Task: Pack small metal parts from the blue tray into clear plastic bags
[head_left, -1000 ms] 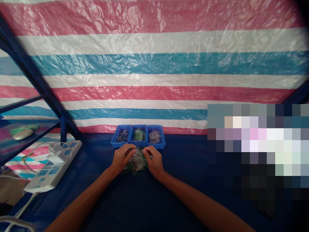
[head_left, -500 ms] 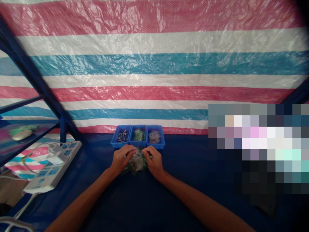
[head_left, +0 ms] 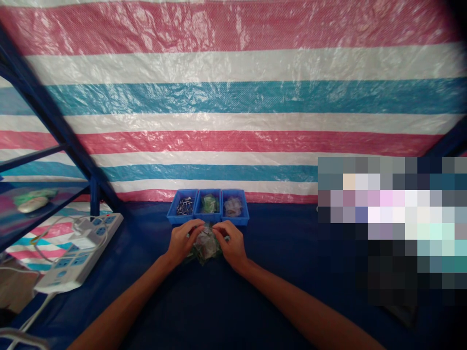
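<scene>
My left hand [head_left: 182, 239] and my right hand [head_left: 230, 243] face each other just in front of the blue trays, fingertips pinched close together. Between them is a small, clear, shiny piece that looks like a plastic bag [head_left: 206, 229], partly covered by the fingers. Under the hands lies a loose pile of clear and green plastic bags [head_left: 207, 249]. Behind, three blue trays stand side by side: the left tray [head_left: 173, 217] holds small dark and silvery metal pins, the middle tray [head_left: 207, 217] green packets, the right tray [head_left: 243, 214] clear packets.
A white power strip [head_left: 69, 272] with plugs and cables lies on the dark blue table [head_left: 204, 311] at the left. Beyond it is a metal-framed shelf with a pale object [head_left: 33, 204]. Striped sheeting [head_left: 233, 97] hangs behind the table. A blurred-out patch covers the right side.
My right hand's fingertips have shifted slightly left, closer to my left hand. My left hand, the pile and the trays stay nearly where they were.
</scene>
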Demonstrator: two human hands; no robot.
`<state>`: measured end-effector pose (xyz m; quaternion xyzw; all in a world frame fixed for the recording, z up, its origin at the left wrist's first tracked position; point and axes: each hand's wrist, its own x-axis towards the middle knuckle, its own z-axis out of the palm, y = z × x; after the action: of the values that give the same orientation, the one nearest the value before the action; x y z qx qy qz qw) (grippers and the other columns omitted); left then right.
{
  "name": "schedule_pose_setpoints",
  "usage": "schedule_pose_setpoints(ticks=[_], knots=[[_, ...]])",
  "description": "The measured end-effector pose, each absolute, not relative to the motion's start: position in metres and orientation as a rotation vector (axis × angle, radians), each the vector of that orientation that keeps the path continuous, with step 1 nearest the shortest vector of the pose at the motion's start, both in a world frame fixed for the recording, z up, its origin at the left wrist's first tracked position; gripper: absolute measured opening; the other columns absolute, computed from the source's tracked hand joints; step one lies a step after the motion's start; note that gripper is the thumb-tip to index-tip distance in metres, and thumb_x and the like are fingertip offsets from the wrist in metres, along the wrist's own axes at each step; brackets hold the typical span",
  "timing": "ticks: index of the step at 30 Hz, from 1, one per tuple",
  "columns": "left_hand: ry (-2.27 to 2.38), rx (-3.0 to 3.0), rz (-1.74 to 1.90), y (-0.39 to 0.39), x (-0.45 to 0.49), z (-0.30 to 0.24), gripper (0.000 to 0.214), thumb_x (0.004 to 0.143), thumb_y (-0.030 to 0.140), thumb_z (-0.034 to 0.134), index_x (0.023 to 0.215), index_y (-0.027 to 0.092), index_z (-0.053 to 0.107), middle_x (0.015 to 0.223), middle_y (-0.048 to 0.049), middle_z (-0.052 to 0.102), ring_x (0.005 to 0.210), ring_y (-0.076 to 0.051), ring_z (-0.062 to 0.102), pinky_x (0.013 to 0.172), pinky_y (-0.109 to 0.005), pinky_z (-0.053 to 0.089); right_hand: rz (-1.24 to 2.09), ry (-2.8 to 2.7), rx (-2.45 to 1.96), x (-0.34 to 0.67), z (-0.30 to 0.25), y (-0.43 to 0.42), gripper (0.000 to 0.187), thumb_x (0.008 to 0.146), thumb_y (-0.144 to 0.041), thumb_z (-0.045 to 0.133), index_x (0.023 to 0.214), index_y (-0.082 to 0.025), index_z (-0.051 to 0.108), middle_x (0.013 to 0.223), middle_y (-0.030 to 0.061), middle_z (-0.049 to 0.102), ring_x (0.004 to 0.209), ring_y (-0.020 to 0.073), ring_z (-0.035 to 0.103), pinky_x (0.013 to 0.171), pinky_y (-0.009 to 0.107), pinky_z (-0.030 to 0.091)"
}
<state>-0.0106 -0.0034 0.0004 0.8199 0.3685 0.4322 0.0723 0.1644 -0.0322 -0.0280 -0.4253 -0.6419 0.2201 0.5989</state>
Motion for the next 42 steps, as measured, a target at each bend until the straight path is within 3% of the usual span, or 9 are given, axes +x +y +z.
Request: schedule_pose_setpoints(ticks=[12, 23, 27, 30, 42], knots=[[1.020, 2.491, 1.323, -0.0071, -0.0102, 0.0063, 0.018, 0.085, 0.026, 0.057, 0.100, 0.016, 0.060, 0.097, -0.0078, 0.065, 0.061, -0.009, 0.058, 0.062, -0.022, 0.050, 0.496, -1.488, -1.032, 0.1644, -0.0297, -0.0305, 0.019, 0.089, -0.029, 0.048, 0.079, -0.018, 0.061, 0.073, 0.0015, 0.059, 0.067, 0.0132, 0.054, 0.063, 0.023, 0.042], [0.956, 2.511, 1.299, -0.0053, -0.0087, 0.0025, 0.015, 0.087, 0.026, 0.054, 0.096, 0.017, 0.062, 0.090, -0.0060, 0.067, 0.063, -0.011, 0.060, 0.061, -0.022, 0.051, 0.466, -1.514, -1.055, 0.1643, -0.0269, -0.0322, 0.023, 0.090, -0.028, 0.047, 0.075, -0.018, 0.061, 0.069, 0.0008, 0.057, 0.063, 0.0128, 0.052, 0.062, 0.024, 0.040], [1.007, 2.506, 1.265, -0.0056, -0.0090, 0.0033, 0.015, 0.088, 0.025, 0.052, 0.096, 0.017, 0.063, 0.088, -0.0055, 0.068, 0.065, -0.011, 0.062, 0.064, -0.022, 0.051, 0.506, -1.492, -1.022, 0.1645, -0.0276, -0.0326, 0.017, 0.088, -0.030, 0.049, 0.086, -0.019, 0.062, 0.076, 0.0023, 0.060, 0.068, 0.0141, 0.056, 0.064, 0.024, 0.043], [1.044, 2.505, 1.288, -0.0054, -0.0096, 0.0028, 0.016, 0.089, 0.025, 0.051, 0.096, 0.017, 0.063, 0.087, -0.0046, 0.068, 0.063, -0.011, 0.062, 0.065, -0.022, 0.052, 0.522, -1.472, -1.008, 0.1641, -0.0281, -0.0330, 0.015, 0.086, -0.029, 0.053, 0.092, -0.018, 0.061, 0.078, 0.0026, 0.061, 0.069, 0.0144, 0.057, 0.065, 0.025, 0.045], [1.121, 2.483, 1.269, -0.0052, -0.0124, 0.0004, 0.020, 0.089, 0.029, 0.050, 0.098, 0.017, 0.063, 0.083, -0.0030, 0.071, 0.051, -0.008, 0.059, 0.058, -0.020, 0.051, 0.492, -1.516, -0.988, 0.1632, -0.0283, -0.0329, 0.013, 0.086, -0.025, 0.052, 0.082, -0.019, 0.063, 0.077, 0.0024, 0.061, 0.069, 0.0140, 0.056, 0.064, 0.025, 0.045]])
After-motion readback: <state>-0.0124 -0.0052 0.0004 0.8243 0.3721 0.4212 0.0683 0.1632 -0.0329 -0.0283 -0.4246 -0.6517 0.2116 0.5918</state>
